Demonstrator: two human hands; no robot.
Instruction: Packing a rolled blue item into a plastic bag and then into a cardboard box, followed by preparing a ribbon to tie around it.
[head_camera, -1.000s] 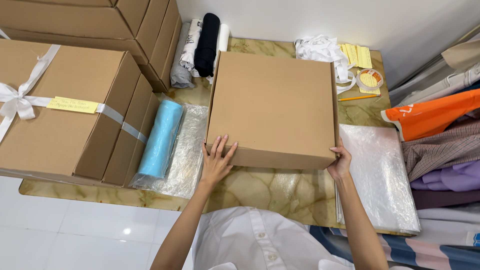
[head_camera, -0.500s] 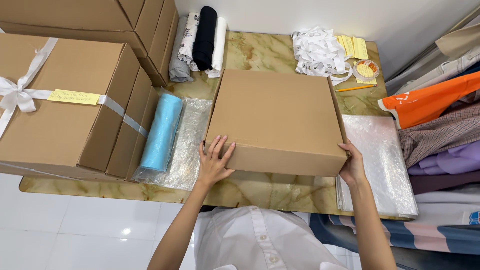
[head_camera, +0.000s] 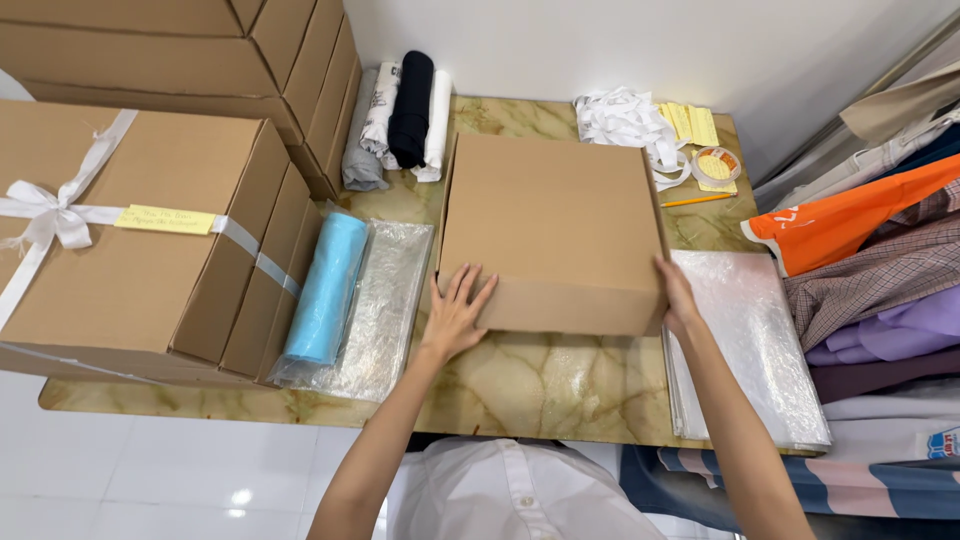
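Observation:
A plain brown cardboard box (head_camera: 550, 225) lies closed in the middle of a marbled table (head_camera: 540, 385). My left hand (head_camera: 457, 312) rests flat with spread fingers on the box's near left corner. My right hand (head_camera: 677, 298) presses against the box's near right corner and side. Both hands touch the box on its outside; neither wraps around it.
Stacked cardboard boxes (head_camera: 150, 250), one tied with white ribbon, fill the left. A blue roll (head_camera: 325, 288) lies on clear plastic bags. Rolled garments (head_camera: 405, 100), white ribbon (head_camera: 620, 118), yellow tags, a tape roll (head_camera: 716, 166) and a pencil sit behind. Plastic sheets (head_camera: 745, 340) and folded clothes (head_camera: 880, 260) lie right.
The box has shifted on the table, first towards me, then back away and slightly right. Both hands stayed at its near corners, the right hand moving inward along the side.

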